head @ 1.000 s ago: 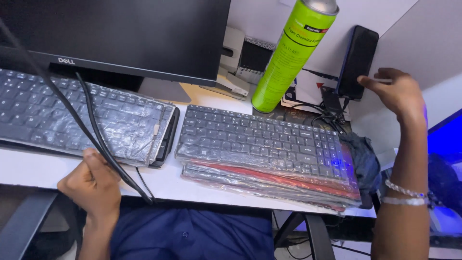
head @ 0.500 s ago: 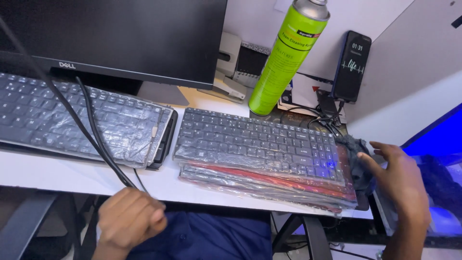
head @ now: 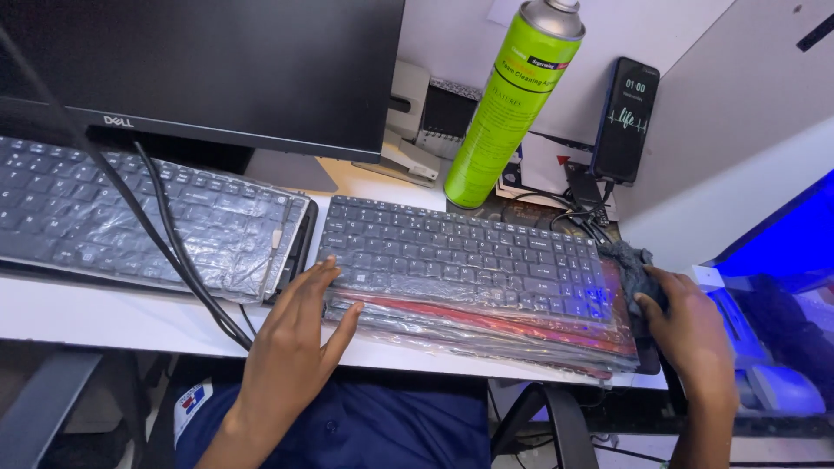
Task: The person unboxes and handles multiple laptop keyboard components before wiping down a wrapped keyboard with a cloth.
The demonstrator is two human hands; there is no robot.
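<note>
A bare black laptop keyboard lies on top of a stack of keyboards wrapped in clear plastic at the desk's front edge. My left hand rests flat against the stack's left end, fingers spread and holding nothing. My right hand is at the stack's right end, fingers closed on a dark grey cloth. A tall green spray can stands tilted behind the keyboard.
A second plastic-wrapped keyboard lies at the left with black cables across it. A dark monitor stands behind. A black phone leans on the wall at right. A blue-lit surface is at far right.
My left hand rose from below the desk edge to the stack's left end. My right hand came down from the phone to the stack's right end and took the cloth.
</note>
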